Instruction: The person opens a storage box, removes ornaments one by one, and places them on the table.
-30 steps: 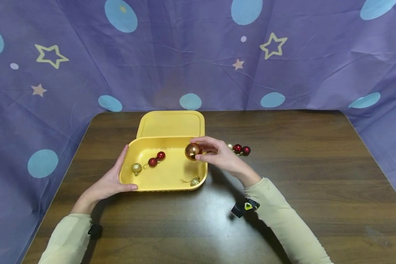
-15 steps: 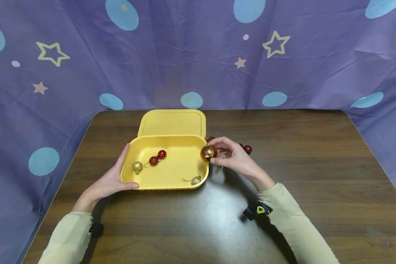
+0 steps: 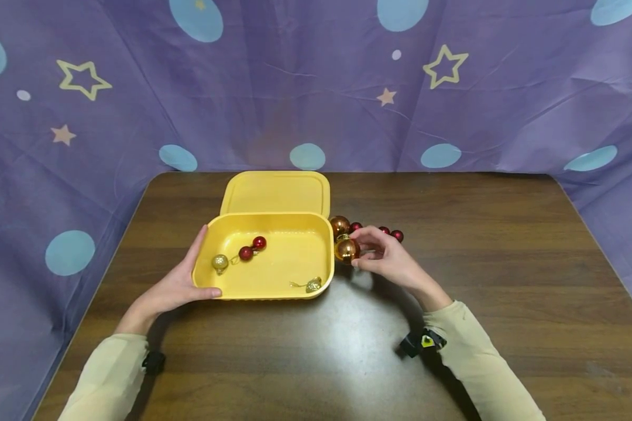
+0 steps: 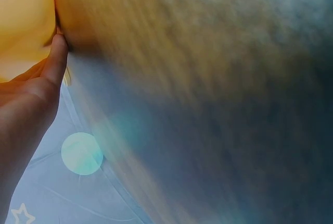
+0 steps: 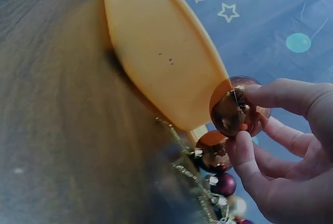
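My right hand pinches a shiny copper bauble between thumb and fingers, just right of the yellow container. In the right wrist view that bauble overlaps the container's end. My left hand grips the container's left end, thumb at the front rim and fingers along the side. Inside the container lie two red baubles and two glittery gold ones, one of them near the right front corner. Another copper bauble rests on the table right beside the container.
A flat yellow lid lies behind the container. Several small dark red baubles sit behind my right hand, with a pale gold one among them in the right wrist view. A purple star-patterned cloth hangs beyond the wooden table.
My right hand has carried the copper bauble rightward from over the container to outside its right end. The second copper bauble has come into view. My left hand keeps its grip.
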A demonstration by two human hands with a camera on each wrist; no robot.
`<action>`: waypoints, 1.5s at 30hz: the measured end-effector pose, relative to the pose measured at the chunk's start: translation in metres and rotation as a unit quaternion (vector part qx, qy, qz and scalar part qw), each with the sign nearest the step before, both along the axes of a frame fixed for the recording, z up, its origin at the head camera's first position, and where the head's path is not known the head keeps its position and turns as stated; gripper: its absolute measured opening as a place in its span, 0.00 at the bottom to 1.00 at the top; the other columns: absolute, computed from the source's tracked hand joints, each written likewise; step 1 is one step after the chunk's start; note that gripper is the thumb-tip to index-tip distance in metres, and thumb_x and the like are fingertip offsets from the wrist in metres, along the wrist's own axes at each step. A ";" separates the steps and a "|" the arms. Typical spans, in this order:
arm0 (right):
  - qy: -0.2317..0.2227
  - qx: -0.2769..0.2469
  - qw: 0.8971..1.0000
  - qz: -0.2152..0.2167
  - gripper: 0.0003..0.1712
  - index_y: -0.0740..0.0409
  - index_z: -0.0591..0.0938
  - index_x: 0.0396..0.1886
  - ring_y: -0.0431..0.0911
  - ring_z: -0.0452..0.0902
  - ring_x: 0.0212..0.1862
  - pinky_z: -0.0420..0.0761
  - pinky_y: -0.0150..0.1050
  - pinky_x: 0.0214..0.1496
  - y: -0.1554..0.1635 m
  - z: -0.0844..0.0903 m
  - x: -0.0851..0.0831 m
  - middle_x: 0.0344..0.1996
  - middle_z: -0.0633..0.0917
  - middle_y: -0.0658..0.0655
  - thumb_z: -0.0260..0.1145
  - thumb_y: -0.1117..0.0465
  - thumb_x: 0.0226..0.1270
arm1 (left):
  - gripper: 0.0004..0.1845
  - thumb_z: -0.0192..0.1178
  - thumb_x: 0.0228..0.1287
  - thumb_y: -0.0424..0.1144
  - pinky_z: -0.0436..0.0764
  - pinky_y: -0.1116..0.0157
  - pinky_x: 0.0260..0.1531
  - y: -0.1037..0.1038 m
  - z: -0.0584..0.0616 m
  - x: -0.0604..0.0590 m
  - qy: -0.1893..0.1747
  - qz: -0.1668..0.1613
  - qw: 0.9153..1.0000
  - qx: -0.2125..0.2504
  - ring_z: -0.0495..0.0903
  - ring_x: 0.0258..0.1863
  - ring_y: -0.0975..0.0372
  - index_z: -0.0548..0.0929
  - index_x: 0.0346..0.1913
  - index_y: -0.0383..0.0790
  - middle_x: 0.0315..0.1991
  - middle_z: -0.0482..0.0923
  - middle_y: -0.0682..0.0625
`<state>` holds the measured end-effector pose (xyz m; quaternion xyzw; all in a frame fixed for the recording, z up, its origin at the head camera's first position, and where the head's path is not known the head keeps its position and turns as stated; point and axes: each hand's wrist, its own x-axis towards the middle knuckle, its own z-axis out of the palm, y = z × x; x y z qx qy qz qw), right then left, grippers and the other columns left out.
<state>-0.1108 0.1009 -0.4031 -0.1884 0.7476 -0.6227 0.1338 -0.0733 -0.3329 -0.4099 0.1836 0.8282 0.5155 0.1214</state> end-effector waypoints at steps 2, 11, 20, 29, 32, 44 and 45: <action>-0.001 0.016 1.000 -0.003 0.26 0.67 0.75 0.55 0.57 0.75 0.51 0.77 0.46 0.53 0.000 -0.003 0.000 0.51 0.79 0.65 0.70 0.73 0.56 | 0.67 0.73 0.49 0.28 0.52 0.83 0.59 0.000 0.000 0.000 -0.002 0.000 1.000 0.001 0.37 0.71 0.48 0.30 0.76 0.57 0.77 0.25 0.45; -0.019 0.058 0.998 -0.006 0.25 0.69 0.73 0.55 0.60 0.75 0.52 0.73 0.51 0.58 -0.004 -0.013 -0.001 0.52 0.77 0.68 0.69 0.71 0.58 | 0.67 0.73 0.49 0.28 0.54 0.83 0.58 0.000 0.001 0.000 -0.010 0.003 1.000 0.001 0.38 0.71 0.47 0.29 0.77 0.55 0.76 0.25 0.44; -0.012 0.080 0.997 -0.002 0.24 0.70 0.73 0.55 0.60 0.75 0.52 0.74 0.50 0.57 -0.008 -0.018 -0.003 0.51 0.77 0.68 0.69 0.68 0.60 | 0.67 0.73 0.48 0.27 0.53 0.82 0.59 0.001 -0.002 0.000 -0.006 0.002 1.000 0.006 0.38 0.71 0.47 0.29 0.77 0.50 0.76 0.24 0.44; 0.011 0.145 0.989 -0.012 0.24 0.67 0.75 0.55 0.55 0.77 0.48 0.78 0.46 0.50 -0.013 -0.013 -0.002 0.49 0.79 0.63 0.69 0.63 0.61 | 0.67 0.73 0.48 0.28 0.52 0.82 0.59 0.001 -0.001 0.000 -0.004 0.002 1.000 0.001 0.38 0.71 0.47 0.30 0.76 0.58 0.76 0.25 0.44; 0.005 0.160 0.987 -0.014 0.24 0.66 0.75 0.56 0.53 0.78 0.46 0.80 0.43 0.45 -0.013 -0.012 -0.002 0.49 0.80 0.62 0.69 0.61 0.62 | 0.67 0.73 0.49 0.28 0.52 0.82 0.59 0.000 -0.001 0.000 -0.004 0.001 1.000 0.001 0.37 0.71 0.47 0.30 0.77 0.56 0.76 0.24 0.44; 0.016 0.190 0.982 0.001 0.28 0.67 0.74 0.61 0.56 0.78 0.48 0.81 0.46 0.46 -0.009 -0.010 0.000 0.55 0.78 0.66 0.65 0.55 0.66 | 0.67 0.72 0.50 0.29 0.51 0.83 0.59 -0.001 -0.001 0.000 -0.004 0.001 1.000 0.000 0.37 0.71 0.49 0.29 0.77 0.52 0.76 0.25 0.45; 0.016 0.190 0.982 0.003 0.29 0.67 0.73 0.61 0.56 0.79 0.48 0.81 0.46 0.46 -0.008 -0.009 0.000 0.55 0.78 0.66 0.65 0.55 0.66 | 0.67 0.72 0.50 0.29 0.51 0.83 0.59 -0.001 -0.001 0.001 -0.004 0.000 1.000 0.000 0.37 0.71 0.49 0.29 0.77 0.50 0.76 0.25 0.45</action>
